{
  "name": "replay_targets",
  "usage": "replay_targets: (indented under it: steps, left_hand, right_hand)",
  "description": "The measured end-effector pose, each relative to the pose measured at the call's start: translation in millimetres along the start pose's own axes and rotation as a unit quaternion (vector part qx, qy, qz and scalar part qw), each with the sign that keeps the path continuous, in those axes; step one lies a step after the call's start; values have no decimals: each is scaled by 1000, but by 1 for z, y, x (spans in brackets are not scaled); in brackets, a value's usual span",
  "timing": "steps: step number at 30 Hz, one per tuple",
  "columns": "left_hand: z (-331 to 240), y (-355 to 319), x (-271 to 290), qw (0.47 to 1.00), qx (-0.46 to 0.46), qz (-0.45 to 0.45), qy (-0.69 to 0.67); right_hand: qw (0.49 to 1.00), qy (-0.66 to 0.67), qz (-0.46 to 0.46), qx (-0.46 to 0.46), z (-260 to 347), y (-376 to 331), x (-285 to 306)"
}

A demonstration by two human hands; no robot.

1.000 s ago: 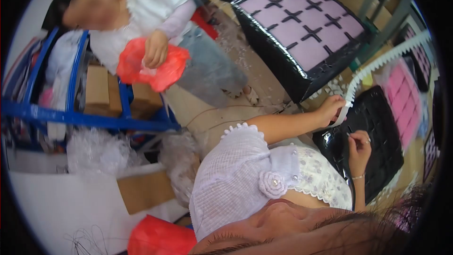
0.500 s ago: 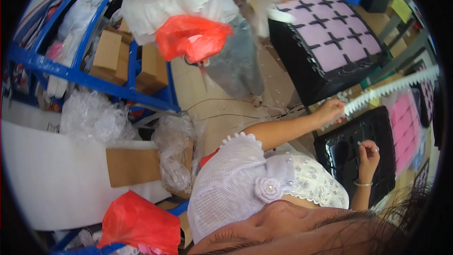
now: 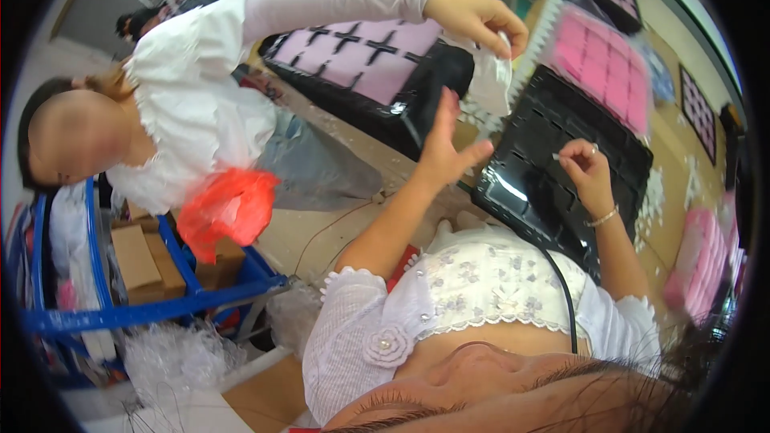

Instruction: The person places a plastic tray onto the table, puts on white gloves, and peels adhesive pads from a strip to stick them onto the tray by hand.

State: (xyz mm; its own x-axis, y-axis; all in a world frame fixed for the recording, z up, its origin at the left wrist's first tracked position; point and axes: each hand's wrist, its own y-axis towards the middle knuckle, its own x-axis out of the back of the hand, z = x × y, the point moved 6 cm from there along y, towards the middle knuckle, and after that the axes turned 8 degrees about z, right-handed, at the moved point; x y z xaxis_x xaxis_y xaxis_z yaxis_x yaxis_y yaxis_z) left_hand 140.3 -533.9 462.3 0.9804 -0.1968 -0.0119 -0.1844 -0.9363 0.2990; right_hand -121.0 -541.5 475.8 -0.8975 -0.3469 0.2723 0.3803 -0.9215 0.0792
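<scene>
My left hand (image 3: pixel 451 148) is open and holds nothing, its fingers spread beside the left edge of a black moulded tray (image 3: pixel 553 124). Over the tray, my right hand (image 3: pixel 588 176) pinches a small white piece (image 3: pixel 556 157) between thumb and fingertips. Just beyond my left hand, a co-worker's hand (image 3: pixel 479 20) grips a thin white item (image 3: pixel 491 80), whose kind I cannot make out. A long white toothed strip (image 3: pixel 552 20) slants past the tray's far side, apart from my hands.
A black block with pink squares (image 3: pixel 353 52) stands at the far left of the tray. Pink pads in clear film (image 3: pixel 601 64) lie on the brown table (image 3: pixel 670 140). The co-worker holds a red plastic bag (image 3: pixel 228 212) by a blue rack (image 3: pixel 160 313).
My left hand has let go of the white toothed strip and opened. The co-worker has come closer, reaching an arm toward the tray. The view has turned toward the table.
</scene>
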Motion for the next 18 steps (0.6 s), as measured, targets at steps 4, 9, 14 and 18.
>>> replay_targets:
  steps: [4,9,14,18]
  left_hand:
    - [-2,49,-20,997,-19,18,-77]
    - [2,68,-84,972,71,121,-187]
    - [24,49,-124,938,188,166,-241]
    - [17,43,-137,956,54,266,116]
  right_hand:
    - [999,31,-36,-10,-6,-11,23]
    - [995,-2,-96,-36,-15,-23,111]
    - [978,-141,-105,-109,-49,-44,211]
    - [959,-211,-54,-183,-98,-47,251]
